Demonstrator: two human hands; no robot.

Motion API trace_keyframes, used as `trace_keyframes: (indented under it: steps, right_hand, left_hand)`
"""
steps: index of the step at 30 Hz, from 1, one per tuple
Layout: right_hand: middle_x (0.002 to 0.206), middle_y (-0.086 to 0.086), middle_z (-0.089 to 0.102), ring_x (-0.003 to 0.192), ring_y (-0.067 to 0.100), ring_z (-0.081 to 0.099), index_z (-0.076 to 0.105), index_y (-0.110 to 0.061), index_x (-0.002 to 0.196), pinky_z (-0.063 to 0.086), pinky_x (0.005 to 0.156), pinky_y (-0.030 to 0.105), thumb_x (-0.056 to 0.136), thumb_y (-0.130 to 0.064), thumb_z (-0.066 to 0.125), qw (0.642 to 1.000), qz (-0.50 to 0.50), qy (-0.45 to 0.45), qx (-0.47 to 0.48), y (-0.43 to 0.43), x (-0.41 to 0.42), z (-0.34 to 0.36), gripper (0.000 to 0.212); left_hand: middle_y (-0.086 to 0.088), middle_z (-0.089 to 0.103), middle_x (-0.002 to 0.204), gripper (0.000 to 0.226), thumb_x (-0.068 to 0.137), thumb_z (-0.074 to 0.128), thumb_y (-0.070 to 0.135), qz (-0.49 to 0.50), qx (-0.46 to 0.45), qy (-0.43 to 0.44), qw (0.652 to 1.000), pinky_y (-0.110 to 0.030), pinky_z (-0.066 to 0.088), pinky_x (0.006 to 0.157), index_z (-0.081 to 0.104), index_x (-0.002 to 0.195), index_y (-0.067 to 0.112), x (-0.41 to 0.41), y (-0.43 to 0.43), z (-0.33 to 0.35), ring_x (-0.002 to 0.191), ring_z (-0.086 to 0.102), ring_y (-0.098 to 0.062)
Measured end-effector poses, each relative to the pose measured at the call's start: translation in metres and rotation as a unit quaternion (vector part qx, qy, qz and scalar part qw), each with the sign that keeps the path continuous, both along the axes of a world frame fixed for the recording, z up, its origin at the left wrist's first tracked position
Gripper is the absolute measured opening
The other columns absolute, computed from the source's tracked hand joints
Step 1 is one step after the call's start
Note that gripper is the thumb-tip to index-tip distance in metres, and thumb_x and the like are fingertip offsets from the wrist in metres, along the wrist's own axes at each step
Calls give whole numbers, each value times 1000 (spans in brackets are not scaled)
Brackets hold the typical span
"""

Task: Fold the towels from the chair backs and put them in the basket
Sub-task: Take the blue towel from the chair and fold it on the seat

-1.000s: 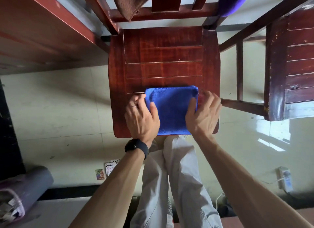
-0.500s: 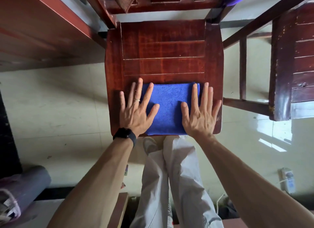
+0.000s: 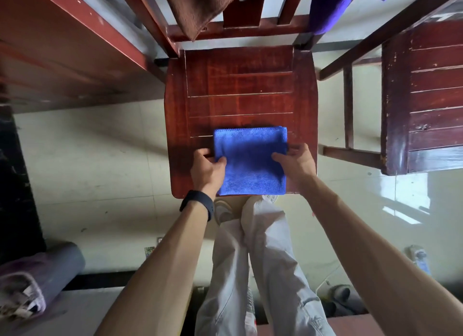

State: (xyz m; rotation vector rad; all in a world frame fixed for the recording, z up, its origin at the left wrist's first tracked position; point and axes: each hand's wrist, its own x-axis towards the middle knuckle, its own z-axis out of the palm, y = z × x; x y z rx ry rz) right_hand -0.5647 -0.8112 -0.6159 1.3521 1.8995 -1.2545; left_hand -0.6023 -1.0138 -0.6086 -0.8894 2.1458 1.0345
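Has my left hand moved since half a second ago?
Yes. The left hand has drawn back toward the front edge of the chair seat and now pinches the left side of the blue towel.

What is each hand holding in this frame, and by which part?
The folded blue towel on the chair seat: left hand pinches its left edge, right hand its right edge.
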Motion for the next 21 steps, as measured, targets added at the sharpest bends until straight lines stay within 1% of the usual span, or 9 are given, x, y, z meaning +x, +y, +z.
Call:
trace_keyframes:
  steps: [2,4,5,7,9,12,14,18,21]
  right_hand:
    - [82,-1,70,80,26,69,67,-15,90,60,80,48,67,-28,81,998,-22,-4,-54,7,-6,-2,31]
    - [88,0,74,84,26,71,73,-19,90,61,82,45,68,-27,83,996,-19,-5,-91,12,-6,-1,26]
    - [90,-2,74,87,24,71,72,-23,89,60,82,41,71,-26,84,995,-16,2,-99,15,-4,0,22]
    - [93,-4,74,90,21,72,72,-24,91,59,81,35,75,-24,85,993,-17,25,-115,18,0,4,21]
    - [98,2,75,96,25,73,72,-19,95,59,85,37,77,-22,84,989,-32,44,-140,20,4,14,22]
    - [104,12,75,99,31,72,71,-14,99,59,90,44,83,-15,80,979,-50,83,-178,26,8,38,19]
    - [100,7,76,95,27,73,71,-16,106,60,84,40,86,-14,78,972,-45,110,-204,35,10,64,21]
    - [97,4,72,77,24,67,66,-25,120,55,62,35,89,-17,75,952,-47,147,-264,54,14,131,34]
    - [103,9,70,84,28,60,64,-36,121,49,71,46,90,-23,75,942,-52,172,-283,66,21,186,35]
  left_hand:
    - [-5,75,95,19,81,75,19,11,25,-36,999,-35,54,85,69,99,17,-6,-1,-3,87,68,-22]
    - [-3,73,84,6,82,74,13,6,59,-48,997,-34,52,79,69,82,17,-10,-6,-2,76,65,-18]
    - [-1,71,82,7,82,73,11,6,74,-45,996,-30,50,76,69,84,16,-11,-8,-1,75,63,-16]
    - [1,69,86,17,84,72,7,2,97,-38,995,-20,49,70,68,100,9,-11,-13,4,77,64,-13]
    - [-1,71,95,27,86,70,3,7,141,-43,989,-15,51,71,64,112,4,-8,-17,12,85,67,-15]
    - [-12,72,112,33,87,65,-2,8,208,-49,977,-36,51,98,65,119,4,-6,-24,30,108,67,-28]
    - [-10,73,115,34,88,63,-3,6,265,-48,963,-38,49,102,68,119,9,-8,-28,51,113,66,-26]
    - [-3,73,117,39,84,68,11,-28,331,-55,942,-36,52,92,69,119,28,-17,-26,110,109,69,-23]
    - [0,72,119,42,81,71,20,-48,353,-56,933,-38,57,79,66,120,34,-24,-16,166,109,69,-23]
